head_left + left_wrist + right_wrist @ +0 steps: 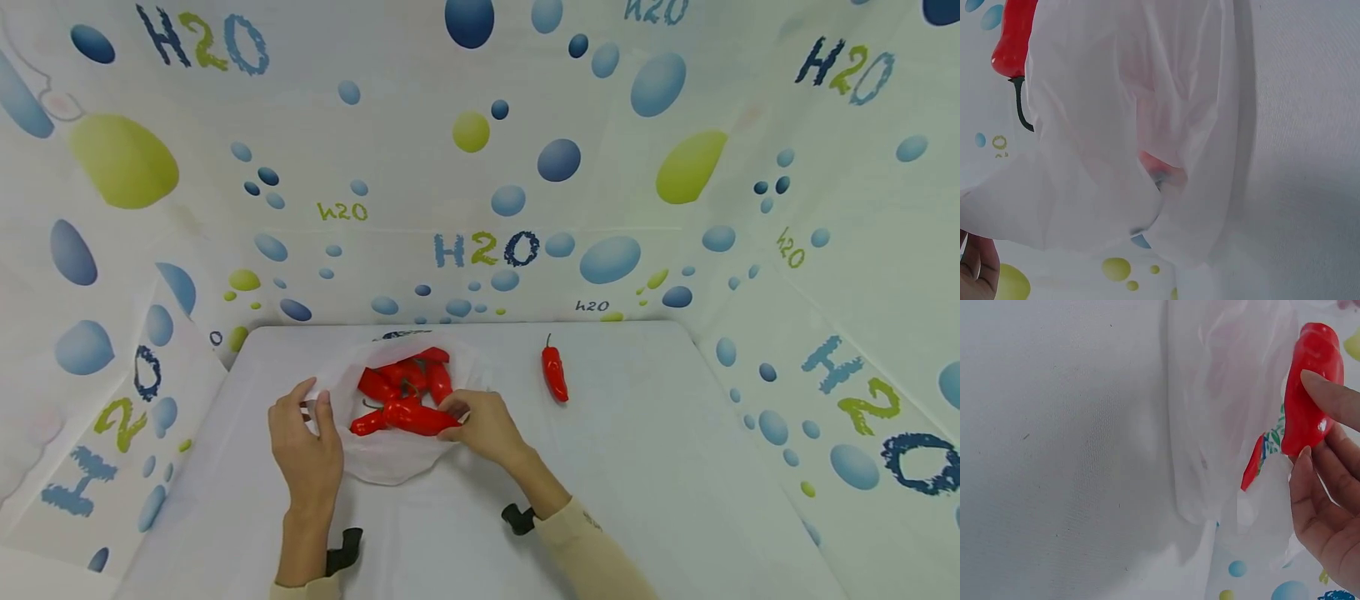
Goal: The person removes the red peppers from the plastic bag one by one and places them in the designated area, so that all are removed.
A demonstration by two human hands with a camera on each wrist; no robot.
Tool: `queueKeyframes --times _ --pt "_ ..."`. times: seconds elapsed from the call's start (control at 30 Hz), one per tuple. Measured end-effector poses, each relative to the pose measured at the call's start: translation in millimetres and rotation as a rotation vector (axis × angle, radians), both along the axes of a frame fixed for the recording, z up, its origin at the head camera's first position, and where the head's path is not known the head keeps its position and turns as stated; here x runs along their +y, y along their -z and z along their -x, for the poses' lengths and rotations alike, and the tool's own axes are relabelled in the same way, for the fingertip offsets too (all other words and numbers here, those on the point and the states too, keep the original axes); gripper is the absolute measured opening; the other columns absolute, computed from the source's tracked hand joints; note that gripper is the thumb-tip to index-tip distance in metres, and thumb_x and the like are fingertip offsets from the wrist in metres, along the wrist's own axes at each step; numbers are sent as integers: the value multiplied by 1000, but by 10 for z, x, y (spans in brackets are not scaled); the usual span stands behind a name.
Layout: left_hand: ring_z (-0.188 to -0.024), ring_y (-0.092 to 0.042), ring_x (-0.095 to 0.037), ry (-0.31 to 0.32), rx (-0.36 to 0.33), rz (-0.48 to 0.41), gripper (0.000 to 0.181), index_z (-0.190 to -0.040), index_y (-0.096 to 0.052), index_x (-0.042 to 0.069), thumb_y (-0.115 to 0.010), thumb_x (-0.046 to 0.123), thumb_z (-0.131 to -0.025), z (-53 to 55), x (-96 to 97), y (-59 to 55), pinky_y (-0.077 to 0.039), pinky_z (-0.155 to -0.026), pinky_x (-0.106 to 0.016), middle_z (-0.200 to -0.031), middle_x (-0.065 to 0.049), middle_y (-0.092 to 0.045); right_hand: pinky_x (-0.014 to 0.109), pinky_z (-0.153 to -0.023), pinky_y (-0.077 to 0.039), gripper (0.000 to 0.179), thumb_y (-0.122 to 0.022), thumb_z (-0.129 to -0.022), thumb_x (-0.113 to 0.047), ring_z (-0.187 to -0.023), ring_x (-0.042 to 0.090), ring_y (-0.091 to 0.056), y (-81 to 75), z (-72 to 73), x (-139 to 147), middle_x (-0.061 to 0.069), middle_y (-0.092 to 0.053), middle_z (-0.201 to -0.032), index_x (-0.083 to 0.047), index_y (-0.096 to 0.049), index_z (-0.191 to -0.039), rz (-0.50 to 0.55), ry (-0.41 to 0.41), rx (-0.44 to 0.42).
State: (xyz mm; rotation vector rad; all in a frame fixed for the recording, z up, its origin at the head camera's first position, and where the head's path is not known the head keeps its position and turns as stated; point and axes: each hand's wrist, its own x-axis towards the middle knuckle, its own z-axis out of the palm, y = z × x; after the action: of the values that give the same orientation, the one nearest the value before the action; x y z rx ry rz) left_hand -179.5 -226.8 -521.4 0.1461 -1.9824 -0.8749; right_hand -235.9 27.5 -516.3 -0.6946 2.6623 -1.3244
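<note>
A thin white plastic bag (393,462) lies open on the table with several red chili peppers (405,377) in it. My right hand (483,423) pinches one large glossy red pepper (412,416) by its end, thumb on one side and fingers on the other; the right wrist view shows this pepper (1315,387) beside the bag's side. At the bag's left edge is my left hand (307,446), its thumb and fingers holding the rim, which stretches out toward the fingers (982,269) in the left wrist view. Most of the left hand is outside that view.
A single red chili pepper (555,373) with a dark stem lies on the white table (660,467), right of the bag. Behind and at both sides rises a white sheet (420,183) printed with blue and green drops.
</note>
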Motion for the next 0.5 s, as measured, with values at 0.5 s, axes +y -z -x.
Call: queueKeyframes --times 0.5 --pt "-94 -56 -37 10 55 -18 31 -131 -64 -2 -67 6 -101 29 12 34 -35 -84 -16 -106 -24 -64 25 -78 -57 33 -91 -82 -22 -88 9 -67 -58 -69 142 -9 -75 -97 -18 -78 -112 84 61 5"
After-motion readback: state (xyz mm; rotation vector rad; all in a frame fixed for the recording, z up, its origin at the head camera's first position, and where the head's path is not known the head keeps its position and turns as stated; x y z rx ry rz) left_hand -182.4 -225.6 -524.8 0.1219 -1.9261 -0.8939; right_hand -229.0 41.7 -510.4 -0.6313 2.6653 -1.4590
